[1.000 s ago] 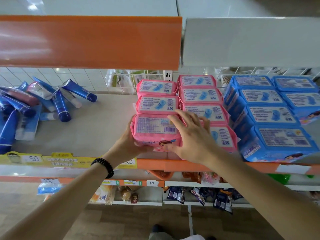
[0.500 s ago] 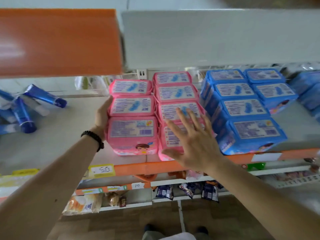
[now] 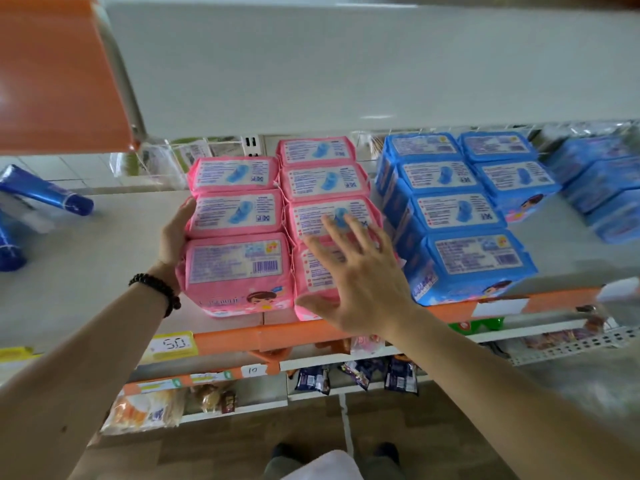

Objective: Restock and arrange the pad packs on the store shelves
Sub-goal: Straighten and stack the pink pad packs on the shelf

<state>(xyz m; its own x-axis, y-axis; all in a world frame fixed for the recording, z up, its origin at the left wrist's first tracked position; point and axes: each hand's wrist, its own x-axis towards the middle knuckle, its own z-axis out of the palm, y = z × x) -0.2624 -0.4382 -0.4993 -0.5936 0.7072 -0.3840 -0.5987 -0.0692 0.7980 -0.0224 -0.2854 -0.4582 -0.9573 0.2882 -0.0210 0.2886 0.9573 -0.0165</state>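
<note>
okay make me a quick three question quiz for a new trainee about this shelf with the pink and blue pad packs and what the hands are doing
1. True or false: the left hand rests against the left side of the pink pad packs.
2. Which packs sit right of the pink ones? A green B blue C yellow
3. Fill in: the right hand, fingers spread, is over the ____ column of pink packs.

Key: 1 true; 2 B, the blue pad packs; 3 right.

Two hands at the pink pad packs on the shelf

The left hand (image 3: 175,233) rests flat against the left side of the pink packs (image 3: 239,216); the right hand (image 3: 360,278), fingers spread, covers the near right pack (image 3: 320,271), blue packs (image 3: 460,209) just right.
</note>
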